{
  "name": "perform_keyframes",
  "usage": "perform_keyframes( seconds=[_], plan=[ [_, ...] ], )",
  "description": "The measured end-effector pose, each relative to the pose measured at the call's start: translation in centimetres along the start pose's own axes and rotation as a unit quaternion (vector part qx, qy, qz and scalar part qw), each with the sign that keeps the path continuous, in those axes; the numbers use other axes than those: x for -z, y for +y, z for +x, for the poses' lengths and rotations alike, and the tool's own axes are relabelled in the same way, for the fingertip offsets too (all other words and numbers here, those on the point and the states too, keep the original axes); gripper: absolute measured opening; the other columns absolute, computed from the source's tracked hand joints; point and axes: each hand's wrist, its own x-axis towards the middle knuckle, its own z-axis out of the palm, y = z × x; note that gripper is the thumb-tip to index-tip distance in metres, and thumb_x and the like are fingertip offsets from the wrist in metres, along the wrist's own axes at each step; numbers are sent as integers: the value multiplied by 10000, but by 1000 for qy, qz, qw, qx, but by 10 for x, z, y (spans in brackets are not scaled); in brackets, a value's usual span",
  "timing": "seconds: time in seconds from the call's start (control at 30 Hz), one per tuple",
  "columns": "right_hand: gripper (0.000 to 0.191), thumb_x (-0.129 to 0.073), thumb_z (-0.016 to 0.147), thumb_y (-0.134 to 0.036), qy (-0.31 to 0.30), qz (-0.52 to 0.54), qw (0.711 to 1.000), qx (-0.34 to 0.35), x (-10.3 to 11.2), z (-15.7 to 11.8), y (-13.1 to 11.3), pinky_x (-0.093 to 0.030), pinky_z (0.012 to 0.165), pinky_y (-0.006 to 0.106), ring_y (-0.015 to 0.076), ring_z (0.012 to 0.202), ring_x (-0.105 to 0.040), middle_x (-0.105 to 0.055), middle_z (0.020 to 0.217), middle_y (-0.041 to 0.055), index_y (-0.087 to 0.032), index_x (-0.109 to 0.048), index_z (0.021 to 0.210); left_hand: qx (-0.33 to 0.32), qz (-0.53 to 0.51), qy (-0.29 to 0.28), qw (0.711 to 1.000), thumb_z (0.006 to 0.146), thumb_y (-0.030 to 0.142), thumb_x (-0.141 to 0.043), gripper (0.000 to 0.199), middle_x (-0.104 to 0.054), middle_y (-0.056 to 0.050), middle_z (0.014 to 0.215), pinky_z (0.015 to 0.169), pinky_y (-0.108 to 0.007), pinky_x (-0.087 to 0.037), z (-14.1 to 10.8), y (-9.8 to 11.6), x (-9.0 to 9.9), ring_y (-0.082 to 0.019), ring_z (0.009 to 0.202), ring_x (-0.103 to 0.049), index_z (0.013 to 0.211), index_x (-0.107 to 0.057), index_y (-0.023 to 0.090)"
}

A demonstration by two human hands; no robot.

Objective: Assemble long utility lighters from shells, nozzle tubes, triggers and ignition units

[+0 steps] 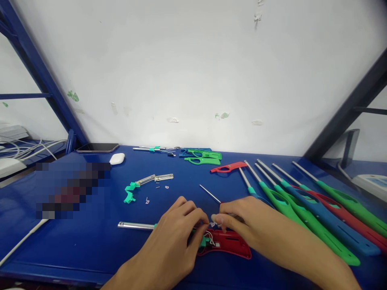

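Note:
An opened long-tube gas lighter lies before me: its red half-shell holds a green part and white wires, and its metal tube points left. My left hand covers the lighter's middle, thumb and forefinger pinched together; what is between them is hidden. Close against it, my right hand is closed, fingertips around a small pale plastic piece above the shell. A thin metal shaft with a dark red end sticks out beyond the right hand; whether that hand grips it is unclear.
Several whole lighters fan out at right. Green handle shells and a red shell lie farther back. Green trigger pieces, clear tanks and tiny parts are left of centre. A phone and white case sit back left.

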Motion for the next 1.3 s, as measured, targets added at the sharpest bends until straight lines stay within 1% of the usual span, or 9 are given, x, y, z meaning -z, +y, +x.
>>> perform_keyframes(
  seconds=[0.13, 0.33, 0.5, 0.8, 1.0, 1.13, 1.3],
  plan=[
    [470, -435, 1130, -483, -2, 1, 1000, -3, 1, -2, 0, -289, 658, 325, 155, 681, -520, -688, 777, -46, -245, -550, 742, -3, 2, -1, 1000, 1057, 115, -485, 230, -678, -17, 928, 930, -425, -462, 0, -1, -1, -199, 848, -588, 975, -675, 216],
    [473, -436, 1130, -488, -2, 4, 1000, -3, 1, -3, -1, -293, 654, 326, 153, 666, -503, -686, 771, -47, -244, -540, 738, -2, 6, 2, 1000, 1053, 102, -483, 221, -678, -16, 941, 971, -440, -452, -1, 0, 0, -195, 847, -589, 985, -663, 212],
    [477, -450, 1124, -493, -3, 6, 1000, 1, 0, -1, 0, -290, 647, 326, 152, 652, -493, -678, 756, -49, -242, -529, 727, 1, 10, 0, 1000, 1060, 110, -473, 236, -675, -23, 934, 929, -431, -461, 0, 0, 0, -204, 844, -579, 981, -669, 213],
    [470, -455, 1122, -490, -2, 6, 1000, 2, -2, 0, 1, -295, 644, 320, 148, 645, -494, -680, 749, -55, -244, -533, 729, -5, 15, -7, 1000, 1069, 111, -464, 239, -675, -29, 950, 959, -446, -462, -2, -1, -3, -213, 873, -584, 991, -669, 206],
    [475, -452, 1123, -495, -1, 4, 1000, 0, 0, -1, -1, -298, 646, 324, 150, 644, -494, -684, 753, -52, -243, -534, 729, -7, 19, -7, 1000, 1068, 107, -465, 227, -673, -27, 961, 933, -436, -471, -2, -1, -2, -216, 878, -577, 1002, -657, 208],
    [475, -446, 1125, -503, -5, 1, 1000, -3, 0, -2, -1, -300, 657, 329, 153, 662, -524, -688, 763, -52, -244, -541, 738, -17, 22, -4, 1000, 1073, 108, -464, 221, -664, -26, 953, 919, -424, -469, -2, -1, -2, -212, 866, -564, 991, -645, 204],
    [430, -463, 1128, -464, -11, -16, 1000, -2, -2, 1, 2, -287, 675, 336, 175, 718, -525, -687, 823, -37, -253, -567, 768, -32, 23, -1, 999, 1076, 99, -457, 222, -651, -21, 941, 919, -409, -464, -3, -3, -3, -203, 855, -550, 977, -626, 204]
  ],
)
